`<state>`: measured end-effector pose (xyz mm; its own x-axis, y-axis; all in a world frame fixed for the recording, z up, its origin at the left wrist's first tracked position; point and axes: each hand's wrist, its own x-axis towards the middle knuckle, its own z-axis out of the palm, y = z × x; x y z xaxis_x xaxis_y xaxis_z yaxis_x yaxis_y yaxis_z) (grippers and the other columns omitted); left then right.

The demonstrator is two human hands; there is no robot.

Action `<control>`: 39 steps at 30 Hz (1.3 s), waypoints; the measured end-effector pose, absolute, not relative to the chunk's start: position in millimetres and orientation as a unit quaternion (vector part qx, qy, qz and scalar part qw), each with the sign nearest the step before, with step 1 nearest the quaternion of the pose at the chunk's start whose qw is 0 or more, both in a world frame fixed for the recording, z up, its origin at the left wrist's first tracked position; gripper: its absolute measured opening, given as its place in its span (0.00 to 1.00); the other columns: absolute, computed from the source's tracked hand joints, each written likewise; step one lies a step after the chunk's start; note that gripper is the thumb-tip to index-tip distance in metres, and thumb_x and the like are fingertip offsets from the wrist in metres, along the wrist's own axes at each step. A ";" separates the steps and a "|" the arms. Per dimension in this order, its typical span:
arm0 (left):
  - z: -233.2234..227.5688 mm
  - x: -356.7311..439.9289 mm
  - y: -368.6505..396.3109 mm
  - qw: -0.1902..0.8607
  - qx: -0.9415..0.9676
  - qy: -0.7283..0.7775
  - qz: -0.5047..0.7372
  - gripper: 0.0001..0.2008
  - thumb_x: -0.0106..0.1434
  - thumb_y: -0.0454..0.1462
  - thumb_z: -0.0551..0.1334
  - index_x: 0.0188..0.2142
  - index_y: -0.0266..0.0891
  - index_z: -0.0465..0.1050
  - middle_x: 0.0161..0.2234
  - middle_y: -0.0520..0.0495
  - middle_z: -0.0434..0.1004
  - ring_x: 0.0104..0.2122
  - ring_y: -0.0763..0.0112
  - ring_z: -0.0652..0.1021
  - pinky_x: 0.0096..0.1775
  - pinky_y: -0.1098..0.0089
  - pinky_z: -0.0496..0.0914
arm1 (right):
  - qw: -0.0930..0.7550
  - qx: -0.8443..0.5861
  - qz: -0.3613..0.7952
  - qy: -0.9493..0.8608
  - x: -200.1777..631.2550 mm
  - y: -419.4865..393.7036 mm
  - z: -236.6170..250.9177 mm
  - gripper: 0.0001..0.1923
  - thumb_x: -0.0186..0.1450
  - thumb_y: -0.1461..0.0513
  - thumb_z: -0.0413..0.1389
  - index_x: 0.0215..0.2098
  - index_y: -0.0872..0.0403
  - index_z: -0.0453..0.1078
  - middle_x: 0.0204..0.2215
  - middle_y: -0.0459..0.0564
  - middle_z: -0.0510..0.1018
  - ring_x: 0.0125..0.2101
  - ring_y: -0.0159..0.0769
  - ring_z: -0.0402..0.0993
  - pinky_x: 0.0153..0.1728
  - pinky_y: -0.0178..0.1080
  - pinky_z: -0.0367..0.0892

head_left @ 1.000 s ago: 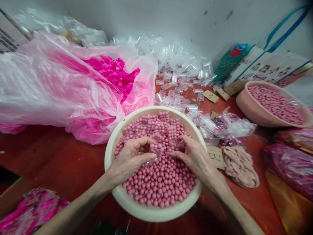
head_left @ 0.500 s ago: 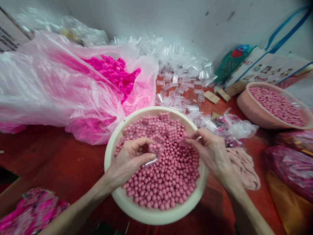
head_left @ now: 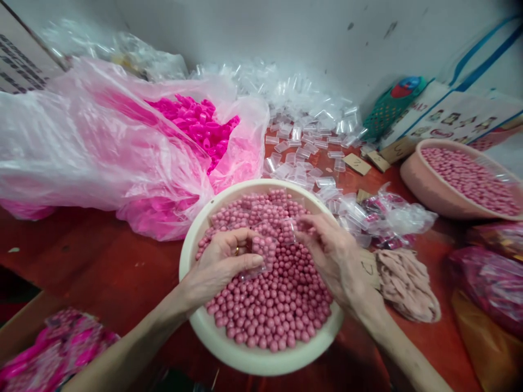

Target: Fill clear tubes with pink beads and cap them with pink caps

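A cream basin (head_left: 261, 366) full of round pink beads (head_left: 265, 318) stands before me on the red tabletop. Over its left half, my left hand (head_left: 224, 258) pinches a small clear plastic container (head_left: 265, 253) with pink beads inside. My right hand (head_left: 327, 245) is above the basin's right side, its thumb and fingers closed on another clear plastic container (head_left: 289, 231); how full that one is, I cannot tell. More bead-filled clear containers (head_left: 265, 215) lie on the beads at the back of the basin.
Bright pink plastic pieces (head_left: 196, 122) fill an open pink bag (head_left: 163, 169) at the left. Loose clear containers (head_left: 302, 147) are heaped behind the basin. At the right are a pink bowl (head_left: 425, 182) of beads, a crumpled cloth (head_left: 406, 283) and cardboard pieces (head_left: 357, 163).
My right hand has moved left, closer to my left hand, and a clear container now shows at its fingertips. The container in my left hand shows more beads and is turned more upright.
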<state>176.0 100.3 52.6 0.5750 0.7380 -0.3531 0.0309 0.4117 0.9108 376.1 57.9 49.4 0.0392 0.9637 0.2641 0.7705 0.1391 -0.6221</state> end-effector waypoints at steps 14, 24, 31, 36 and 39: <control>50.3 169.5 99.0 0.654 0.643 0.376 0.130 0.10 0.55 0.31 0.62 0.38 0.38 0.74 0.34 0.51 0.76 0.37 0.67 0.75 0.41 0.70 0.69 | 0.250 -0.458 0.437 -0.732 382.6 58.8 56.5 0.10 0.64 0.57 0.55 0.28 0.54 0.67 0.26 0.42 0.70 0.27 0.29 0.66 0.30 0.32 0.61; 48.5 179.3 97.6 0.711 0.558 0.375 0.205 0.08 0.54 0.29 0.64 0.35 0.36 0.72 0.30 0.53 0.74 0.32 0.74 0.74 0.36 0.75 0.69 | 0.331 -0.515 0.365 -0.701 364.1 45.5 56.8 0.13 0.61 0.61 0.59 0.44 0.52 0.68 0.35 0.46 0.76 0.36 0.34 0.72 0.38 0.35 0.65; 43.3 176.6 92.2 0.597 0.646 0.397 0.263 0.07 0.59 0.30 0.60 0.38 0.37 0.71 0.35 0.51 0.75 0.37 0.71 0.76 0.41 0.70 0.69 | 0.391 -0.572 0.273 -0.667 364.7 41.5 52.2 0.06 0.63 0.64 0.56 0.40 0.54 0.69 0.32 0.47 0.76 0.33 0.33 0.72 0.34 0.34 0.65; 45.4 176.2 89.4 0.458 0.750 0.385 0.281 0.04 0.60 0.29 0.60 0.35 0.36 0.72 0.33 0.50 0.75 0.36 0.72 0.75 0.41 0.70 0.67 | 0.354 -0.601 0.309 -0.646 380.5 37.1 47.2 0.08 0.61 0.63 0.58 0.40 0.55 0.68 0.27 0.44 0.74 0.26 0.30 0.69 0.29 0.33 0.64; 50.7 182.7 90.7 0.466 0.757 0.356 0.287 0.05 0.61 0.29 0.59 0.36 0.36 0.73 0.35 0.50 0.76 0.37 0.73 0.75 0.41 0.72 0.67 | 0.351 -0.598 0.354 -0.627 378.6 33.6 45.3 0.07 0.62 0.62 0.57 0.38 0.54 0.66 0.27 0.43 0.73 0.27 0.30 0.70 0.28 0.32 0.64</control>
